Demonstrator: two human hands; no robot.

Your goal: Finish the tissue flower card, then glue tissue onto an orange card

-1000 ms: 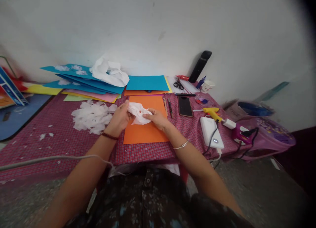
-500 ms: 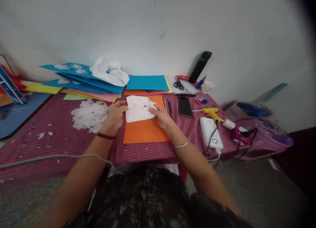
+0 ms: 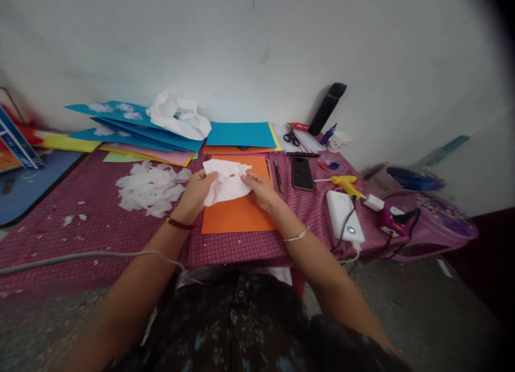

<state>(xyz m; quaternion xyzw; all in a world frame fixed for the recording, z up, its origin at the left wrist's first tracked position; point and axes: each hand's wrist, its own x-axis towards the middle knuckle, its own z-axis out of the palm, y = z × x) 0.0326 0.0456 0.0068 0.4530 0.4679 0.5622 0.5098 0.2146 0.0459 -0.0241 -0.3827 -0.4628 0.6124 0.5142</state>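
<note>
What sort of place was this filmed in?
Probably a home or classroom craft table against a wall: coloured paper, scissors and a yellow glue gun lie on a checked cloth.

The torn white paper [image 3: 223, 191] looks matt and crinkled, the orange sheet [image 3: 241, 219] smooth.

A second ago the paper [image 3: 225, 190] was bunched between the hands; now it is spread wider, its left part opened out. Compared with half a second ago, when it was held flatter, it is more creased and its near edge sits nearer. The left hand [image 3: 196, 195] has changed its grip: its thumb, then at the left edge, now reaches right over the paper. The right hand [image 3: 262, 190] is farther right than a second ago.
</note>
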